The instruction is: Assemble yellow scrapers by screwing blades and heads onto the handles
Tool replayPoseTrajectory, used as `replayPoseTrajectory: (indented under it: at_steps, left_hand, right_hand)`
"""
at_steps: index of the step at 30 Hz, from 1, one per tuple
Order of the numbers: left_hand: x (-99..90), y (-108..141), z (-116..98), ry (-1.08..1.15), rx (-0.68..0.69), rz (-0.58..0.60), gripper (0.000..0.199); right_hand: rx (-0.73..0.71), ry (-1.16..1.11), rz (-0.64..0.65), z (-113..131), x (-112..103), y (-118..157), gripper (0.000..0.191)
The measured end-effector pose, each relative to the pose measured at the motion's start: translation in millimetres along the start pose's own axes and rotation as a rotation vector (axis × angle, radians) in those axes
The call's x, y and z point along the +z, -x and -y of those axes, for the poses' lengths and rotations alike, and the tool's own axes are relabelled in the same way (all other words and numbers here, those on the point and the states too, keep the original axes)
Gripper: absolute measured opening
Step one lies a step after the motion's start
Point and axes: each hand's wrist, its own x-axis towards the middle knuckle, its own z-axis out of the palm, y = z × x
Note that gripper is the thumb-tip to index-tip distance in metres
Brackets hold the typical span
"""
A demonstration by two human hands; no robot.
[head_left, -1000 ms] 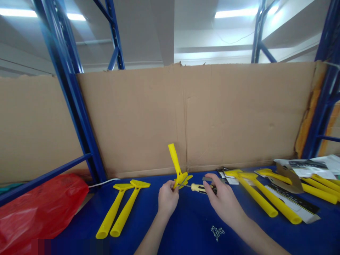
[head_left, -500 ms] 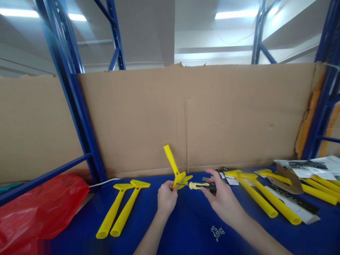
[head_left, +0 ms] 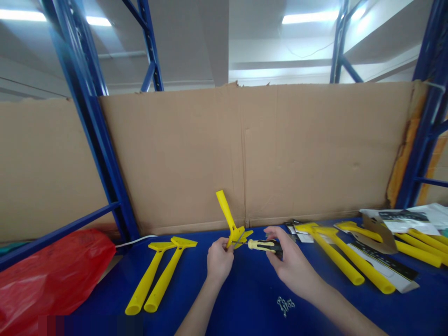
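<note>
Head view: left hand (head_left: pixel 220 262) pinched yellow tool (head_left: pixel 226 210) by its head, mid-scene, handle slanting up. Seemed light, stiff, slightly slippery; head looked best hold. Right hand (head_left: pixel 292 261) curved, fingers parted, around screwdriver (head_left: pixel 264 245); couldn't tell if gripping.

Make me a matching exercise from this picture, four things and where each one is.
1. red plastic
2. screwdriver
3. small metal pieces
4. big cardboard sheet

A. between the left hand and the right hand
B. upright behind the blue table
C. crinkled, at the far left
D. in a small heap on the table

Pairs: 1-C, 2-A, 3-D, 4-B
</note>
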Motion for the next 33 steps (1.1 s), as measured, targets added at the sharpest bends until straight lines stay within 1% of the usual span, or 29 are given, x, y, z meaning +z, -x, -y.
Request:
replayPoseTrajectory:
  at_steps: [3,5,7,10,12,14,17,20,23,27,28,31,33]
  left_hand:
    - [-0.3,0.7,-0.4,-0.005,0.003,0.001,0.017]
    - [-0.5,0.7,-0.5,-0.020,0.011,0.005,0.017]
    - [-0.4,0.3,-0.4,-0.041,0.024,0.009,0.017]
    - [0.0,-0.2,-0.2,-0.073,0.034,0.015,0.017]
    - [0.3,-0.2,-0.2,-0.086,0.032,0.014,0.018]
    - [0.5,0.0,-0.6,-0.091,0.030,0.014,0.018]
    - [0.4,0.7,-1.4,-0.094,0.025,0.014,0.017]
    - [0.0,1.4,-1.9,-0.086,0.022,0.010,0.017]
    - [-0.4,1.7,-1.7,-0.071,0.025,0.006,0.018]
    - [0.0,1.0,-0.5,-0.087,0.029,0.000,0.016]
    - [0.2,0.7,-0.3,-0.093,0.031,0.000,0.015]
    - [1.0,0.2,0.4,-0.107,0.038,0.000,0.015]
    - [1.3,0.1,0.6,-0.109,0.040,-0.001,0.015]
  right_hand:
    - [-0.023,0.039,-0.025,-2.2,-0.1,-0.3,0.032]
    - [-0.005,0.068,-0.037,-1.9,-0.7,-0.8,0.029]
    - [0.056,0.092,-0.023,-0.4,-1.5,-1.6,0.029]
    - [0.154,0.090,0.016,3.0,-2.2,-2.3,0.033]
    - [0.157,0.070,-0.026,4.4,-2.2,-2.0,0.031]
    - [0.141,0.026,-0.071,4.3,-2.3,-1.4,0.036]
    - [0.148,-0.062,-0.044,2.2,-2.4,-1.2,0.046]
    - [0.149,-0.115,-0.013,1.2,-1.7,-2.1,0.046]
    - [0.142,-0.149,-0.006,2.4,-0.9,-2.8,0.036]
    - [0.160,-0.140,-0.068,3.6,-1.7,-2.8,0.010]
    - [0.167,-0.138,-0.073,3.4,-1.9,-2.9,0.010]
    - [0.192,-0.162,-0.071,1.9,-0.8,-3.2,0.022]
    - [0.226,-0.200,-0.066,0.8,1.1,-3.2,0.026]
